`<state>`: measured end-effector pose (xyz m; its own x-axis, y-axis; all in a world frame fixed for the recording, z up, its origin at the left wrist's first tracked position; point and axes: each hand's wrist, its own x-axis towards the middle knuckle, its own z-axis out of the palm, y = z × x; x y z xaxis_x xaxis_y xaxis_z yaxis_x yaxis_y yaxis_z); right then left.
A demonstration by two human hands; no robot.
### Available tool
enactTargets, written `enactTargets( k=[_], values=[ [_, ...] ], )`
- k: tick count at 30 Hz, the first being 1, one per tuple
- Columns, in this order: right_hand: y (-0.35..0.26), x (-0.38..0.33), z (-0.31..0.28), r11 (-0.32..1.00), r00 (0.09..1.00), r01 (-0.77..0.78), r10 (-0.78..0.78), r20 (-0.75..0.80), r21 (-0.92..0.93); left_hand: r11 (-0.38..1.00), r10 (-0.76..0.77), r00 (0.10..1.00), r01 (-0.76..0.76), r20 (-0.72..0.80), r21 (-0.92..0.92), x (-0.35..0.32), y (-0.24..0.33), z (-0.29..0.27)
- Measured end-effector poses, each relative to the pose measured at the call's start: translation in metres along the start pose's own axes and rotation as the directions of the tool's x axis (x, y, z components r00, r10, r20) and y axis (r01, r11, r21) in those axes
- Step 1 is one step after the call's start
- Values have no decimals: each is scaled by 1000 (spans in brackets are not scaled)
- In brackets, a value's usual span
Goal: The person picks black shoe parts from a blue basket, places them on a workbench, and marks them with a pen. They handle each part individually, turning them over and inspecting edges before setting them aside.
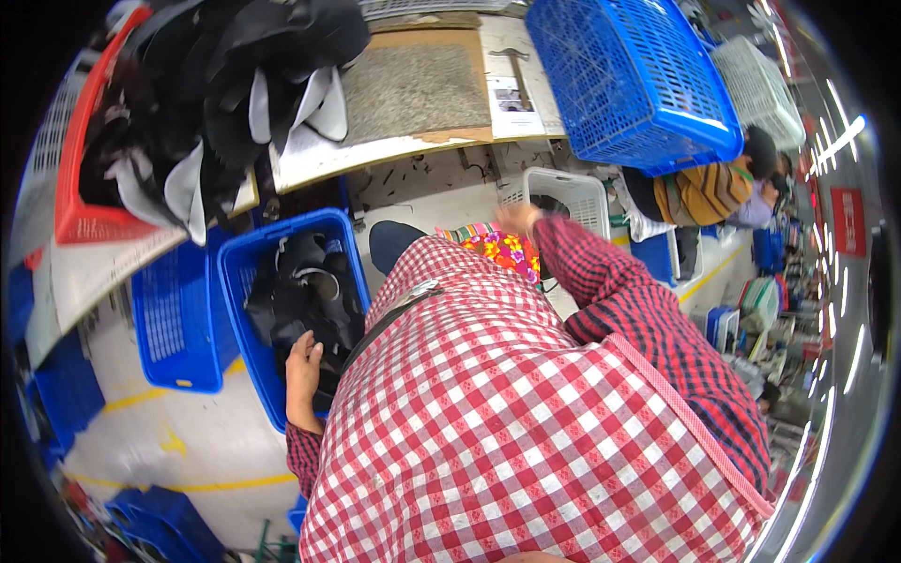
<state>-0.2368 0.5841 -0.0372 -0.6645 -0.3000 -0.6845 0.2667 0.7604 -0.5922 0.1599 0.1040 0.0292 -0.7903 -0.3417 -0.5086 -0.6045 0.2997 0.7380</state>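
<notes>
Left of centre, a loosely spread left hand (302, 372) hovers beside black pieces (274, 298) in a blue basket (236, 281), seemingly the reaching step; picking calls for a firmer grip. Blurred right hand (518, 219): hold unclear.

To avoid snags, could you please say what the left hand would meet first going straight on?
The left hand would probably meet the black pieces in the blue plastic crate; depth is unclear.

On the bench (552, 114) we find a hammer (522, 84) overlapping a printed sheet (512, 124), a grey board (418, 89) to its left and a blue basket (680, 98) to its right. Far right, we see a red sign (848, 222).
</notes>
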Motion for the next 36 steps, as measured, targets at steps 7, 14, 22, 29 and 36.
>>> enactTargets(
  k=[7, 14, 22, 29, 36],
  values=[
    [209, -76, -13, 842, 842, -538, 533, -84, -45, 998, -61, 993, 61, 102, 4, 6, 119, 33],
    [169, 20, -48, 837, 892, -450, 436, 118, 312, 989, 151, 979, -150, 137, -17, 14, 244, 79],
    [93, 9, -26, 950, 967, -199, 231, -110, 240, 641, 693, 715, -669, 93, 377, 11, 267, 74],
    [116, -145, 84, 989, 952, -144, 127, -279, -41, 541, 704, 710, -557, 23, 630, -63, 223, 2],
    [140, -155, 157, 970, 963, -86, 23, -268, -227, 320, 694, 714, -196, -88, 927, 60, 267, -53]
  ],
)
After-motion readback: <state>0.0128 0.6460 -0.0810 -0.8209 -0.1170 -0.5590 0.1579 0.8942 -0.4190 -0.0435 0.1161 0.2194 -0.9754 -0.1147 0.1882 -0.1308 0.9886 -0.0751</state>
